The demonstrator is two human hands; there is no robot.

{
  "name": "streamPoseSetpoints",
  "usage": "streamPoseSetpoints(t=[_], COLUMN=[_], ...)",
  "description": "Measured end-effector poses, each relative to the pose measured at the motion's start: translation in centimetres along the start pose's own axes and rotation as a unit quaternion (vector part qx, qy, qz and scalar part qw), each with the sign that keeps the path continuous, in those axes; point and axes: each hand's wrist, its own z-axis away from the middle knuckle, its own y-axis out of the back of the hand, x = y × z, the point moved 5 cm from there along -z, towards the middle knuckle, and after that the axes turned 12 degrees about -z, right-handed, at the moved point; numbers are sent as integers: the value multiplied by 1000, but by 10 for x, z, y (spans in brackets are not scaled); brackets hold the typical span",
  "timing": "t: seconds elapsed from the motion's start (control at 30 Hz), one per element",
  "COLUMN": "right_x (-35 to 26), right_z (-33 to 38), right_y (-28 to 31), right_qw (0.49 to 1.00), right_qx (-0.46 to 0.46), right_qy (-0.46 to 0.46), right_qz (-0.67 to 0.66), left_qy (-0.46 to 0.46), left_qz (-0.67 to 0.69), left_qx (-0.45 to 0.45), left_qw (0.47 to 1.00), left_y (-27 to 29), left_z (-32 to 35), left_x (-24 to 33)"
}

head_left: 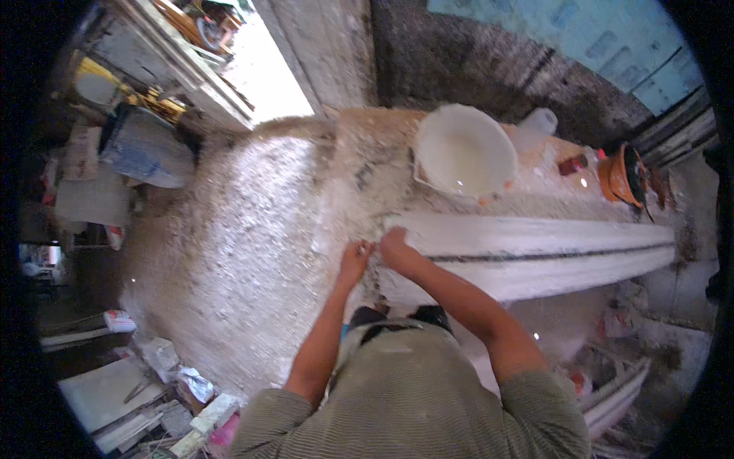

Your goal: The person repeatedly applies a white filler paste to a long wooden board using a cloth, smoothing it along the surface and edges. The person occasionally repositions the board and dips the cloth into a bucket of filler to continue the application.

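Two long white plaster-like lengths (527, 239) lie side by side, with a dark narrow gap running between them. At their left end is my right hand (395, 245), its fingers curled down and mostly hidden beneath it. Just left of it, my left hand (355, 258) is close by with its fingers bent together. Whatever either hand grips is too small or hidden to make out. Beyond the lengths stands a large white bucket (489, 183) with pale contents.
An orange bucket (614, 174), a dark red object (573, 165) and a translucent container (541, 120) stand at the back right. Blue sacks (149, 147) sit at the far left, near a bright doorway (275, 73). Boards (111, 394) and scraps lie at the lower left.
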Motion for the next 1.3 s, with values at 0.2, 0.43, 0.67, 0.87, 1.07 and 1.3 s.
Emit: streamPoseSetpoints(t=[0.2,0.43,0.67,0.87,1.07,1.3], right_x=[-6,9,94,178,215,24], right_z=[16,41,105,163,195,117], right_y=[22,60,15,-40,-31,14], right_qw=[991,957,731,724,770,856], right_qx=[54,90,454,378,323,507], right_qy=[-99,-146,-303,-536,-548,-63], right_qz=[-71,-233,-410,-214,44,-75], left_qy=[20,-45,-80,-20,24,16], left_qz=[-58,16,-157,-67,-2,-17], left_qx=[38,70,41,18,-39,-37], left_qw=[997,996,983,997,999,999], left_y=[16,37,21,21,26,27], left_z=[-14,-39,-50,-38,-28,-20], left_x=[11,23,-1,0,9,12])
